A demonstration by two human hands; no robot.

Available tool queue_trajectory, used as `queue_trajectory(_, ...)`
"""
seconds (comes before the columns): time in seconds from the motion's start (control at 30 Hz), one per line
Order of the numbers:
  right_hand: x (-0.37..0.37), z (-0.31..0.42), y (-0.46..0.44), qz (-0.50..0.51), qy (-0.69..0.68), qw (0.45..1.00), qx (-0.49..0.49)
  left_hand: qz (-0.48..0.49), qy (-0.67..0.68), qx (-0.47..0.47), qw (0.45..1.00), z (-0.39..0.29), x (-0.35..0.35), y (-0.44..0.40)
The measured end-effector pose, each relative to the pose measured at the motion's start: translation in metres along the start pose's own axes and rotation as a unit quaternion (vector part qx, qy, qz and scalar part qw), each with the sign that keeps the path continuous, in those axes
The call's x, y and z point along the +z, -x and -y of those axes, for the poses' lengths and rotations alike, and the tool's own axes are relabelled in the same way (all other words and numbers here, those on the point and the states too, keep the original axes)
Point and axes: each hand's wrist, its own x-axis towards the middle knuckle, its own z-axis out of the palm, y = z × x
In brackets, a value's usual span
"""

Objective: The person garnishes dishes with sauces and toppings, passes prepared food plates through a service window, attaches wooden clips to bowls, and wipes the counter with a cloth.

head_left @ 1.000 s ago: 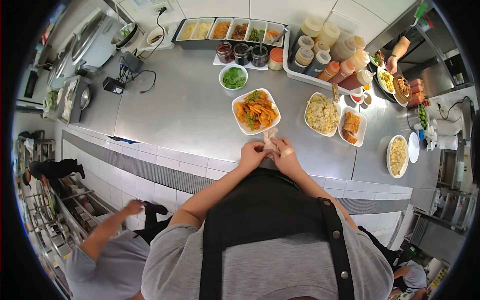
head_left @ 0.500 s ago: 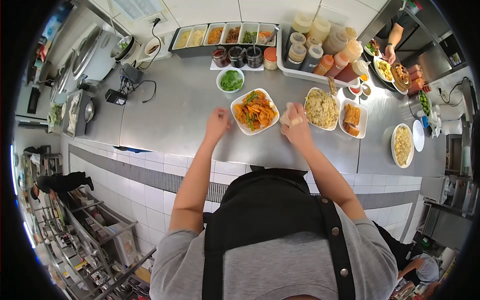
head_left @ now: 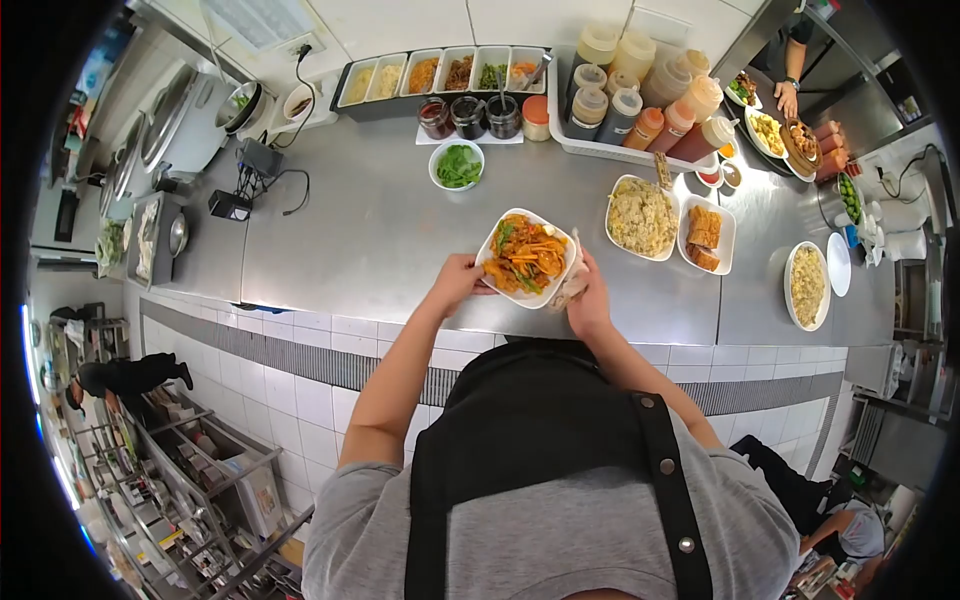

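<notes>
At the bench's [head_left: 350, 250] front edge, the white dish [head_left: 527, 300] of orange-sauced food [head_left: 525, 255] is between 2 hands. Left hand [head_left: 458, 283]: grip pinching its left side. Right hand [head_left: 592, 300]: grip closed on a cloth [head_left: 573, 288] against its right side. Can't tell if it's lifted. I'd match both sides' height, cloth clear of the food.

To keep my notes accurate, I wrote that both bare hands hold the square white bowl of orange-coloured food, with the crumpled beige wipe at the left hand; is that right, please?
Not quite: the head view shows the crumpled beige wipe at the bare right hand, not the left hand. Both hands do hold the square white bowl of orange-coloured food.
</notes>
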Motion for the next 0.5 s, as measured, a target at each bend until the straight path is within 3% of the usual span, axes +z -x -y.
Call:
queue_trajectory(0.13, 0.003, 0.039, -0.042, 0.099, -0.076, 0.987, 0.106, -0.001, 0.022, 0.007, 1.0, -0.032, 0.022, 0.028)
queue_trajectory(0.27, 0.038, 0.062, -0.065, 0.159, -0.217, 0.918, 0.29, 0.028, 0.048, 0.008, 0.998, -0.072, 0.025, 0.044)
queue_trajectory(0.37, 0.06, 0.023, -0.064, 0.175, -0.118, 0.944, 0.252, 0.029, 0.089, 0.021, 0.995, -0.087, 0.021, 0.051)
queue_trajectory(0.43, 0.076, 0.028, -0.046, 0.23, -0.187, 0.904, 0.308, 0.007, 0.102, 0.042, 0.994, -0.086, 0.012, 0.051)
queue_trajectory(0.5, 0.08, 0.034, -0.041, 0.275, -0.2, 0.872, 0.352, -0.079, 0.129, 0.077, 0.985, -0.084, 0.008, 0.054)
